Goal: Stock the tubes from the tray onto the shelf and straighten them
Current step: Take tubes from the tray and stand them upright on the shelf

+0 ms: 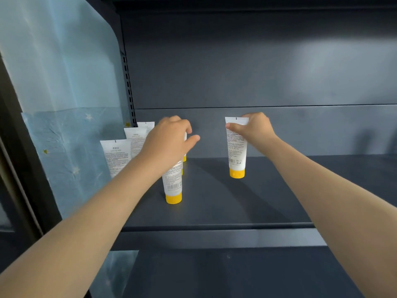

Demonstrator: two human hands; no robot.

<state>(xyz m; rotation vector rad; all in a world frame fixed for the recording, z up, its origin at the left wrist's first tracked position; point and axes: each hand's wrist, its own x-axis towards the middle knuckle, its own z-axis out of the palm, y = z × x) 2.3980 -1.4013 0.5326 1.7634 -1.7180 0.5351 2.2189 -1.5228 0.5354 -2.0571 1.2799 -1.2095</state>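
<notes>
Head view: right hand (pixel 255 127) pinches the flat crimped end of a white tube (pixel 236 151), thumb in front, fingers behind; the tube stands upright on its yellow cap on the shelf (pixel 290 190), well right of the slotted upright (pixel 129 82); left hand (pixel 169 138) is curled over a column of tubes (pixel 173 183) nearer that upright; whether it grips one, cannot tell.

Judgement: tubes light, soft-walled, smooth, tippy on narrow caps; take hold at the stiff crimp.

A second column (pixel 116 155) stands just beside the upright, against a blue star-printed sheet (pixel 64 136); close neighbours could topple; tray not seen.
</notes>
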